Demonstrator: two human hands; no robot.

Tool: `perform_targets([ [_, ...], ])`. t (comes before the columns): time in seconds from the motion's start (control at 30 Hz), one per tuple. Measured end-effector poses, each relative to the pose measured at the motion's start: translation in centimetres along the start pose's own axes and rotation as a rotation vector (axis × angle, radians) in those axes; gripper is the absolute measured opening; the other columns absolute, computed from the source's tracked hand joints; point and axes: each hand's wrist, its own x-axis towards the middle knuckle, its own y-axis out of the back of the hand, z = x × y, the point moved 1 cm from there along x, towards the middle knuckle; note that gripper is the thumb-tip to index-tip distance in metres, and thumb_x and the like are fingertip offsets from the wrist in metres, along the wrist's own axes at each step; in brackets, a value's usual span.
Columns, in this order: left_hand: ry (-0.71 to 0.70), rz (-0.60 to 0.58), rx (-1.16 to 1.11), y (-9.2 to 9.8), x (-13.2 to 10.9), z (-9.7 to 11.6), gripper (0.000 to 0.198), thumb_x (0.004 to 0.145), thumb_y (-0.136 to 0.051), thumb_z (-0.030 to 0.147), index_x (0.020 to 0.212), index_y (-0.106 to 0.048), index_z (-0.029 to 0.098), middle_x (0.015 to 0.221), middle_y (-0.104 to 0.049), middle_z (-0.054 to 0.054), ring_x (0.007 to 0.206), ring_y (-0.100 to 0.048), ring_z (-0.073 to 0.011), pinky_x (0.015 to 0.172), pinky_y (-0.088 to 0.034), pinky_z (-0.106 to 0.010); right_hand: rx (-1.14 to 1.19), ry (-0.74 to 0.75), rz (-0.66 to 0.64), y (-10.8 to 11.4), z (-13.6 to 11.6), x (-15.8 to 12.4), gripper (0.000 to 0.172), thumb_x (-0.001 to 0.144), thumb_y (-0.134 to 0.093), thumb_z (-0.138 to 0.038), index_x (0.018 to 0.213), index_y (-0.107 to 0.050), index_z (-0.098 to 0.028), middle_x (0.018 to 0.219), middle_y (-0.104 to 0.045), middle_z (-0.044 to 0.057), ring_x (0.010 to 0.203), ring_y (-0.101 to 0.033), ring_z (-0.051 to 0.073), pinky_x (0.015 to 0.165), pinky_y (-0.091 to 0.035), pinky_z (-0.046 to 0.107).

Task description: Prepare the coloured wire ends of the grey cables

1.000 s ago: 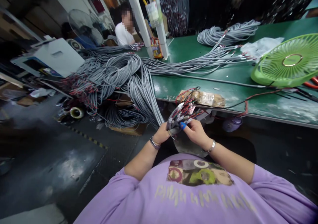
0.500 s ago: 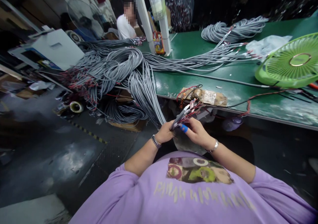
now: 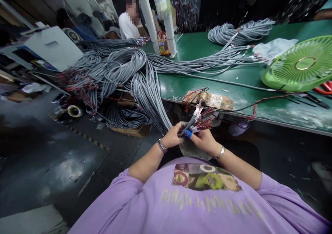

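A bundle of grey cables [image 3: 157, 106] runs down off the bench edge to my hands. My left hand [image 3: 173, 135] is closed around the bundle close to its end. Beyond my fingers the stripped cable ends [image 3: 203, 120] fan out, showing red, dark and white wires. Against the same ends, from the right, my right hand [image 3: 204, 140] is closed, its thumb wrapped in blue tape [image 3: 188, 133] and pressed on the cables. Its other fingers are partly hidden behind the wires.
A green bench [image 3: 186, 85] carries heaped grey cables [image 3: 116, 68], a cable coil [image 3: 238, 33] and a green fan [image 3: 303, 64]. A wooden block [image 3: 215, 100] with wires sits at the front edge. A white post [image 3: 169, 36] stands behind; a person in white [image 3: 128, 26] is farther back.
The view has shifted slightly. The cable ends between my hands are spread wider, with more red wires showing on the right. My right thumb has moved slightly left and down the bundle.
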Motion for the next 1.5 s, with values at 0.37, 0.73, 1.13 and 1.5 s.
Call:
perform_targets([
  [0.37,0.125,-0.187,-0.253,-1.1,3.2,7.8,0.062,0.070,-0.071,0.064,0.096,-0.073,0.007,0.092,-0.074,-0.013,0.090,-0.068,-0.0256,0.086,-0.051,-0.036,-0.073,0.211,-0.085,0.1,0.7,-0.3,0.028,0.092,-0.055,-0.038,0.075,-0.069,-0.021,0.073,-0.070,0.005,0.077,-0.067,0.022,0.080,-0.055,0.039],
  [0.73,0.112,0.253,-0.672,-0.2,0.6,7.2,0.067,0.077,-0.053,0.075,0.085,-0.069,0.011,0.070,-0.070,-0.008,0.051,-0.064,-0.0130,0.049,-0.049,-0.023,0.065,-0.018,-0.033,1.1,2.9,-2.3,0.021,0.089,-0.060,-0.037,0.099,-0.066,-0.018,0.087,-0.068,0.007,0.078,-0.065,0.019,0.075,-0.055,0.034],
  [1.13,0.374,0.644,0.773,14.1,-18.6,11.0,0.016,0.070,-0.065,0.027,0.082,-0.066,0.017,0.061,-0.055,0.005,0.058,-0.044,-0.0091,0.059,-0.031,-0.020,-0.032,-0.157,0.424,6.4,6.2,-5.2,0.022,0.083,-0.064,-0.040,0.086,-0.067,-0.018,0.083,-0.069,0.008,0.075,-0.066,0.022,0.077,-0.055,0.041],
  [1.5,0.311,0.163,0.282,7.8,-14.6,7.1,0.037,0.087,-0.056,0.050,0.082,-0.069,0.015,0.068,-0.068,-0.004,0.057,-0.059,-0.0124,0.060,-0.047,-0.025,0.003,-0.010,0.084,5.2,1.7,-4.9,0.017,0.088,-0.059,-0.034,0.083,-0.068,-0.020,0.082,-0.069,0.007,0.072,-0.066,0.020,0.068,-0.057,0.035],
])
